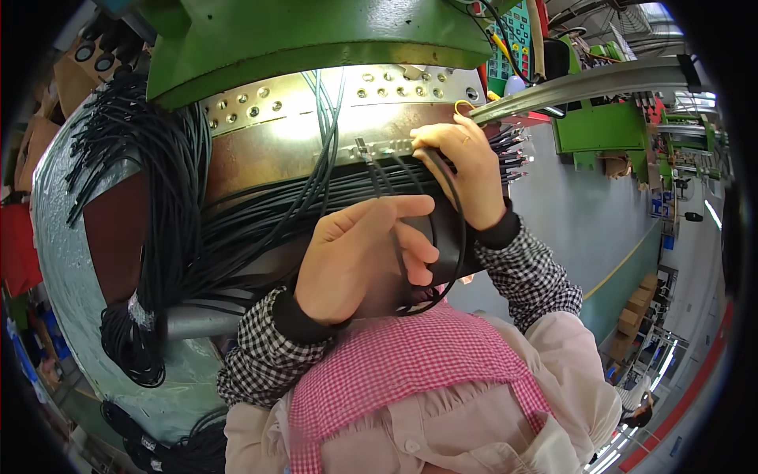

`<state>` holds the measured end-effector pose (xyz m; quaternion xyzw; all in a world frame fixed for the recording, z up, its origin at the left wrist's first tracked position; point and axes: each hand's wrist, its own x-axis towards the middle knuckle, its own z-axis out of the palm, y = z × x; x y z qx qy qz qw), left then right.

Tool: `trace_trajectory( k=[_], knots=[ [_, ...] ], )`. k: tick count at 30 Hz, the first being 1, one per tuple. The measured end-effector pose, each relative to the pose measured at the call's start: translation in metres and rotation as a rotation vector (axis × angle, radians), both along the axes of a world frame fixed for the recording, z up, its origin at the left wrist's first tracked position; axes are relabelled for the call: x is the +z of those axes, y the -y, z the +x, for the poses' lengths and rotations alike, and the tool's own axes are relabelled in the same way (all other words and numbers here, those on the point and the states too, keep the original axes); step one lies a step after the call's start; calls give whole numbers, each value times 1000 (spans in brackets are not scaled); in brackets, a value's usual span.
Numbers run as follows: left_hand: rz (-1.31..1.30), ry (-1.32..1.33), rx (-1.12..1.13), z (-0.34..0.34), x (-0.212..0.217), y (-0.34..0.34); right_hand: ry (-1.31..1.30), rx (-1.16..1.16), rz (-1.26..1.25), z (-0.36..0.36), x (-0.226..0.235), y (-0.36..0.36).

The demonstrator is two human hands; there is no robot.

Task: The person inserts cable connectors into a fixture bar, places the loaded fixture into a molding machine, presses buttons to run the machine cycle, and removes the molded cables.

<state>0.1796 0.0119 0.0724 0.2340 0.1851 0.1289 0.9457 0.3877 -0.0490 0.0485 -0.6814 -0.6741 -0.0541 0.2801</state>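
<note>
Hanging cable bundle: a thick mass of black cables is draping over the left of the bench and gathering at a light tie near its lower end, likely so the loose lengths are kept out of the working area.

Cable run: more black cables are lying side by side across the brown work surface, fanning toward the hands so that single ones can be picked off.

Metal plate: a bright strip with rows of round holes is sitting under the green machine housing; thin green wires are dropping across it.

Left hand: it is curling loosely, thumb stretched out to the right and fingers half bent, wrapping around a looped black cable in front of the chest; the loop is passing under its fingers, so it appears to be steadying the slack.

Right hand: it is closing narrowly at the edge of the plate, fingertips pinched over the upper end of that same cable, seemingly holding the end where it is being seated. Whether the tip is already in place cannot be told.

Cable ends: a row of terminated tips is sticking out just right of the right hand.

Metal rail: it is slanting away at upper right.
</note>
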Motion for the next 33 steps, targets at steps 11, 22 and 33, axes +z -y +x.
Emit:
trace_trajectory(
  k=[11, 22, 33],
  knots=[
    [-130, 77, -123, 3, 6, -1, 154, 413, 107, -21, 40, -13],
    [1040, -260, 60, -11, 20, 6, -76, 181, 20, 0, -3, -6],
    [986, -315, 87, -15, 18, -3, -23, 198, -13, -1, 0, -7]
  ],
)
